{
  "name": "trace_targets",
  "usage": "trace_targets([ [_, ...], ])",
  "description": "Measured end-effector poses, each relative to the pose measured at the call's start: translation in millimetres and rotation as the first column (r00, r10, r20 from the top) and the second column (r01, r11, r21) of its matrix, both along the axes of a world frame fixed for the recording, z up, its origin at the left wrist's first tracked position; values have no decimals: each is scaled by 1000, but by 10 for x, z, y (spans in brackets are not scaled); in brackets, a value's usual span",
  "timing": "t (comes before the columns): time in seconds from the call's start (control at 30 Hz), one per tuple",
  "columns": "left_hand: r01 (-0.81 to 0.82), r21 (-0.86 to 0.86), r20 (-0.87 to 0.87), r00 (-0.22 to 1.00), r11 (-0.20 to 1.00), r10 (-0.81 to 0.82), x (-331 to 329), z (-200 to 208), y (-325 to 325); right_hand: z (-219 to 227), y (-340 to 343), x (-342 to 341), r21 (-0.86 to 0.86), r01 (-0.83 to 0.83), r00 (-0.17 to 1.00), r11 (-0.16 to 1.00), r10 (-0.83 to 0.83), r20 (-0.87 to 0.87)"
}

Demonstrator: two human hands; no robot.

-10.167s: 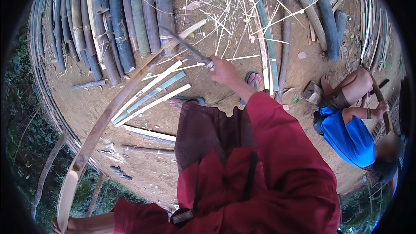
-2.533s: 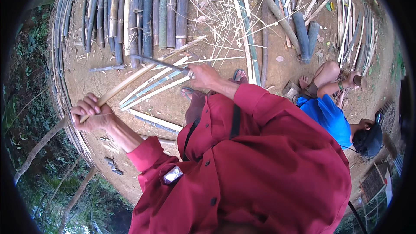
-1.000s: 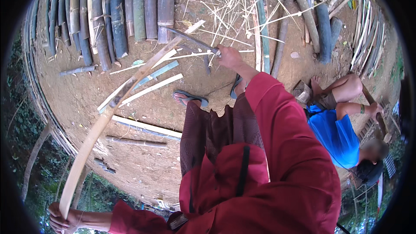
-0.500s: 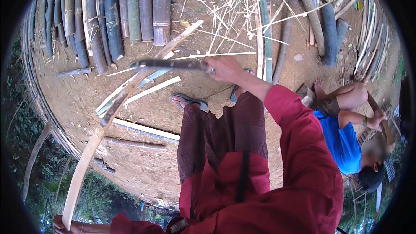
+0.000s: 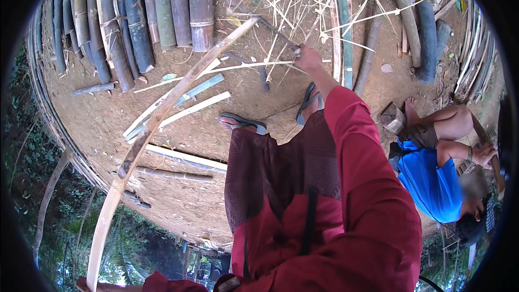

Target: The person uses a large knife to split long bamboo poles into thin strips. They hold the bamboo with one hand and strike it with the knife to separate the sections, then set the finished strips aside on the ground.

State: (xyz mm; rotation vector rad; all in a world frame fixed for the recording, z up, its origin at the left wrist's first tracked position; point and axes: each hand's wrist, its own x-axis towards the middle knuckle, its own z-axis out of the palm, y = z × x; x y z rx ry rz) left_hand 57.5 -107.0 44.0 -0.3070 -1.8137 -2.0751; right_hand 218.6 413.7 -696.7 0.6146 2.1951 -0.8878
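My left hand point(image 5: 83, 284), at the lower left edge, is closed around the near end of a long split bamboo piece point(image 5: 162, 109). The piece slants away up to the right, pale near my hand and brown with a dark node mark further on. My right hand point(image 5: 310, 60) grips the handle of a machete point(image 5: 278, 34). Its dark, narrow-looking blade points up and left, and its tip meets or overlaps the far end of the bamboo; I cannot tell whether they touch.
Thick bamboo poles point(image 5: 201, 16) lie side by side at the far left. Pale shavings point(image 5: 286, 0) litter the ground ahead. Cut slats point(image 5: 195, 109) lie by my sandalled feet. To the right, a person in a blue shirt point(image 5: 430, 184) sits holding a curved wooden piece.
The machete has gone from lying across the bamboo's upper part to its far end, its blade turned. My right hand moved right and slightly nearer its grip stays closed.
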Motion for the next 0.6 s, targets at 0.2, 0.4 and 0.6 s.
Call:
trace_targets([
  [0.2,-21,22,13,1000,1000,21,-87,-43,-17,-107,157,-58,45,55,997,997,-58,55],
  [0.4,-51,123,74,996,991,43,-73,-102,83,220,56,-324,-57,66,989,996,-58,139],
  [0.6,-483,-116,67,868,868,492,422,-388,206,1505,-242,-260,-252,-1,993,968,-28,-111],
])
